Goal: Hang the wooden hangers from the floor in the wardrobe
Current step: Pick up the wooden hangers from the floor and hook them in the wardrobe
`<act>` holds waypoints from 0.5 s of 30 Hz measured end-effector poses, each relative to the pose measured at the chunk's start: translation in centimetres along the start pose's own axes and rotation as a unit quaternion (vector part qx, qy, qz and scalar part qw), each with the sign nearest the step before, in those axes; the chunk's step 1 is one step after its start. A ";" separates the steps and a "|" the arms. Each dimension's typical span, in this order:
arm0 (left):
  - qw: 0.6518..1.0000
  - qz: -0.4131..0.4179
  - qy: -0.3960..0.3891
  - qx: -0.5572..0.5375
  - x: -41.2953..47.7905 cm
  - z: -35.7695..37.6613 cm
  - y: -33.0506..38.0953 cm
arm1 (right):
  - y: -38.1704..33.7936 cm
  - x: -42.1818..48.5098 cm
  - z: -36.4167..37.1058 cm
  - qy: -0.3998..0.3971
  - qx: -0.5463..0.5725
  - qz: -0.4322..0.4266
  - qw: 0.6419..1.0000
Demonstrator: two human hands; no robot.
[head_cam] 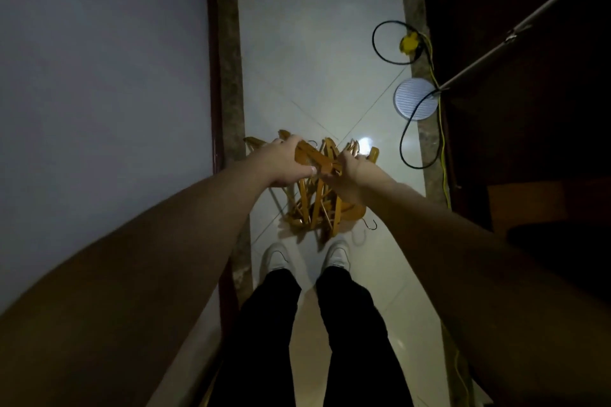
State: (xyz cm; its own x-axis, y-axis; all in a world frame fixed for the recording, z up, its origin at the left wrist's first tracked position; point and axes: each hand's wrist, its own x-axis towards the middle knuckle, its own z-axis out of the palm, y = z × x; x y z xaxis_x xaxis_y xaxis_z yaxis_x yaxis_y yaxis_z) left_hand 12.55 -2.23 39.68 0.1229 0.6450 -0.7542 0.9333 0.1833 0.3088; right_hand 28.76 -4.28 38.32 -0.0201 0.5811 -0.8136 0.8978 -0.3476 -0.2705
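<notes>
At the far left of the frame a smooth, matte pale wall (pixel 99 76) fills the upper half, edged by a dark glossy wooden frame (pixel 214 109) and a rough, mottled stone strip (pixel 229 92) running down beside it. Right of that lies the floor (pixel 314 53), polished white tile with thin diagonal joints and a bright round glare spot.

Just left of centre, the left hand (pixel 286 160) is curled around a wooden hanger (pixel 312 157), fingers wrapped over its flat orange-brown bar, thumb underneath. The hanger is lifted slightly above the pile of wooden hangers (pixel 317 205), a tangle of angular varnished bars with thin metal hooks, lying on the tile in the middle of the frame just ahead of two white shoes (pixel 337 256) and black trouser legs (pixel 264 340).

Just right of centre, the right hand (pixel 350 172) closes on the other end of the same cluster; exactly which bars it grips cannot be told in the dim light.

Further right, in the upper part, a black cable (pixel 405 139) loops over the tile, a thin yellow cord (pixel 441 149) runs down along the right stone strip, and a round, ribbed white disc (pixel 416 99) lies flat. At the far right, a pale slim rod (pixel 529 20) crosses diagonally before the dark wardrobe (pixel 529 142).
</notes>
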 end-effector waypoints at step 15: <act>0.998 -0.053 0.000 -0.031 24.7 15.2 -8.7 | 8.2 25.1 13.7 -0.027 0.070 0.028 0.997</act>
State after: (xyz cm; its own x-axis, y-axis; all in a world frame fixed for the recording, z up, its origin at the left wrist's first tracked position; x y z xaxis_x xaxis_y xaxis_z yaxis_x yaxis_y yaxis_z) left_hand 12.58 0.89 9.54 0.0251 0.6202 -0.7841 0.9186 0.2952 0.2628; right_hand 29.58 -2.58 8.67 0.0013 0.5189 -0.8549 0.8284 -0.4794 -0.2897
